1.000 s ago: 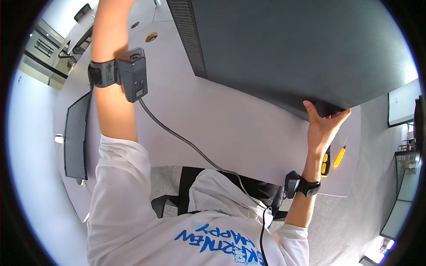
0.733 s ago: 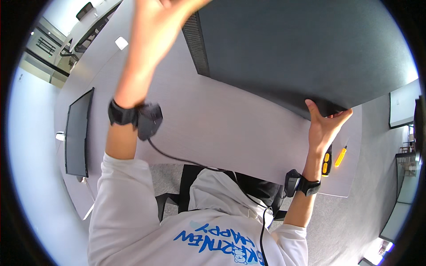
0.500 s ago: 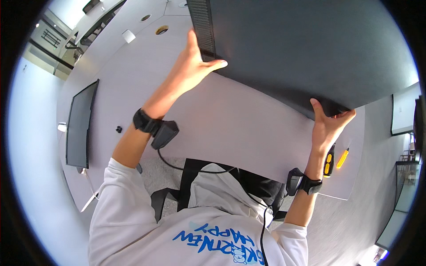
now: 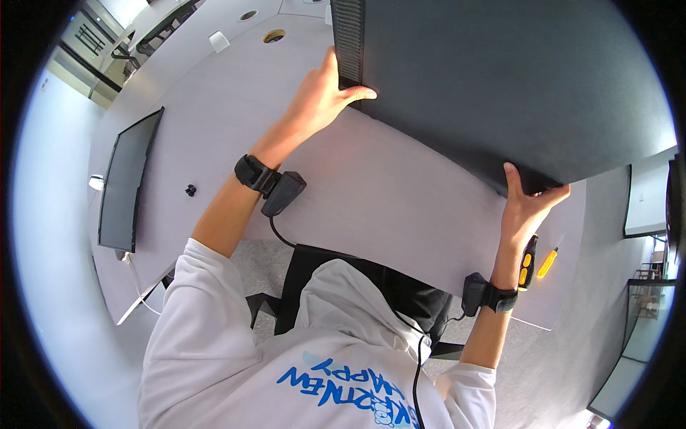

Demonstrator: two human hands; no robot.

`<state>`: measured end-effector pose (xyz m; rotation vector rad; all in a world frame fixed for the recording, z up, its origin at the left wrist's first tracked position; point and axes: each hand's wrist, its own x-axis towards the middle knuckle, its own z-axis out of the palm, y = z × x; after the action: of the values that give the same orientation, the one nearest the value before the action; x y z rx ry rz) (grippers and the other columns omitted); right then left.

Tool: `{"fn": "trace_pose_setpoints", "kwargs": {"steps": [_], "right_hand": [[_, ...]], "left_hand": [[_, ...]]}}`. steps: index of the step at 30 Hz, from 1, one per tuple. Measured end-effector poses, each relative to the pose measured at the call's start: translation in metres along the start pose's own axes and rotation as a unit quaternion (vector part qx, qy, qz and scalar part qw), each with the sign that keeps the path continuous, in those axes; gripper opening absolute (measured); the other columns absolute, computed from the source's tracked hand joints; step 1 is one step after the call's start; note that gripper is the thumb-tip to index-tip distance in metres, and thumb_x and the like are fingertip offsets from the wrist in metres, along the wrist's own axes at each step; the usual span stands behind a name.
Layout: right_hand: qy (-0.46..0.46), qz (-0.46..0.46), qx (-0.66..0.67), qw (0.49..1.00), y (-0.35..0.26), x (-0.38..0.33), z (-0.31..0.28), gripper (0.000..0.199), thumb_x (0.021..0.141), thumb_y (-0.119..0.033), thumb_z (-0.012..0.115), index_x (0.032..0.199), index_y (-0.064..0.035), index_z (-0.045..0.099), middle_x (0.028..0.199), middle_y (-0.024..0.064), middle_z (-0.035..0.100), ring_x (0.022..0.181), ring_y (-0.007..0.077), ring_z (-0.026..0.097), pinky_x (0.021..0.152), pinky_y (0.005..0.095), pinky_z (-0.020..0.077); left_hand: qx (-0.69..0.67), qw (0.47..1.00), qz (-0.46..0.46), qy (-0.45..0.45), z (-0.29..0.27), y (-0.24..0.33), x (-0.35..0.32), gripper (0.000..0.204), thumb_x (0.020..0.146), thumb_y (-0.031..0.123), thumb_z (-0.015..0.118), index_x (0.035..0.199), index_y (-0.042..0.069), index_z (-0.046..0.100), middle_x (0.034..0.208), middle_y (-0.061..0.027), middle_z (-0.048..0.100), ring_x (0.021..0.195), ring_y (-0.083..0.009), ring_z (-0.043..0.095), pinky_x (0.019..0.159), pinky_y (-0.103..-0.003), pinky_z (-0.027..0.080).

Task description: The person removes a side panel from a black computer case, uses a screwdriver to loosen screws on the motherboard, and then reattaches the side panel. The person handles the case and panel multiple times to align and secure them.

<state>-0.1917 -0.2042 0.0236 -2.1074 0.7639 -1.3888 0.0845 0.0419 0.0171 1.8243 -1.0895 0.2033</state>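
Note:
A large black computer case (image 4: 500,79) fills the upper right, its broad smooth side facing me and a ribbed grille strip along its left edge. My left hand (image 4: 318,99) is closed around the near-left corner, thumb lying on the broad side and the other fingers against the grille. At the near-right edge my right hand (image 4: 529,207) grips the case, thumb on the broad side and its remaining fingers mostly hidden beneath. Whether the case rests on the table or hangs above it, I cannot tell.
On the pale table (image 4: 379,193), a black-and-yellow tool (image 4: 528,261) and a yellow-handled screwdriver (image 4: 548,263) lie beside my right forearm. A monitor (image 4: 131,182) stands at the left edge, with a small black object (image 4: 191,190) nearby. Round cable holes (image 4: 274,36) sit farther back.
The view has shifted slightly, so the case, my left arm and the far table holes appear a little farther right. Both hands keep their hold on the case.

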Motion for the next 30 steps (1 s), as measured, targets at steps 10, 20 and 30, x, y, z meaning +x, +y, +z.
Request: {"fn": "trace_pose_setpoints", "kwargs": {"steps": [10, 20, 30], "right_hand": [[-0.022, 0.029, -0.006, 0.999, 0.001, -0.002, -0.002, 0.099, 0.079, -0.028, 0.090, 0.148, -0.0016, 0.025, 0.130, 0.0209, 0.045, 0.123, 0.0325, 0.047, 0.104, 0.0452, 0.0427], [0.013, 0.066, 0.055, 0.996, -0.015, -0.011, 0.001, 0.082, 0.082, -0.006, 0.086, 0.144, 0.0020, 0.033, 0.132, 0.0193, 0.053, 0.118, 0.0285, 0.058, 0.102, 0.0425, 0.0524], [0.053, 0.071, -0.044, 0.995, -0.022, -0.012, -0.005, 0.066, 0.078, -0.006, 0.088, 0.128, 0.0046, 0.047, 0.126, 0.0191, 0.058, 0.109, 0.0306, 0.066, 0.094, 0.0407, 0.0615]], "left_hand": [[0.061, 0.995, -0.069, -0.027, 0.001, -0.001, -0.002, 0.066, 0.088, 0.023, 0.083, 0.135, 0.002, 0.041, 0.092, -0.0110, 0.073, 0.080, -0.0203, 0.073, 0.072, -0.034, 0.058], [0.062, 0.998, -0.033, 0.003, -0.005, 0.007, 0.001, 0.069, 0.081, 0.031, 0.089, 0.124, 0.003, 0.043, 0.082, -0.0109, 0.069, 0.074, -0.0263, 0.071, 0.066, -0.036, 0.055], [0.094, 0.995, 0.018, 0.039, 0.002, 0.006, -0.005, 0.076, 0.079, 0.044, 0.087, 0.124, -0.001, 0.044, 0.070, -0.0161, 0.061, 0.063, -0.0337, 0.066, 0.055, -0.041, 0.050]]}}
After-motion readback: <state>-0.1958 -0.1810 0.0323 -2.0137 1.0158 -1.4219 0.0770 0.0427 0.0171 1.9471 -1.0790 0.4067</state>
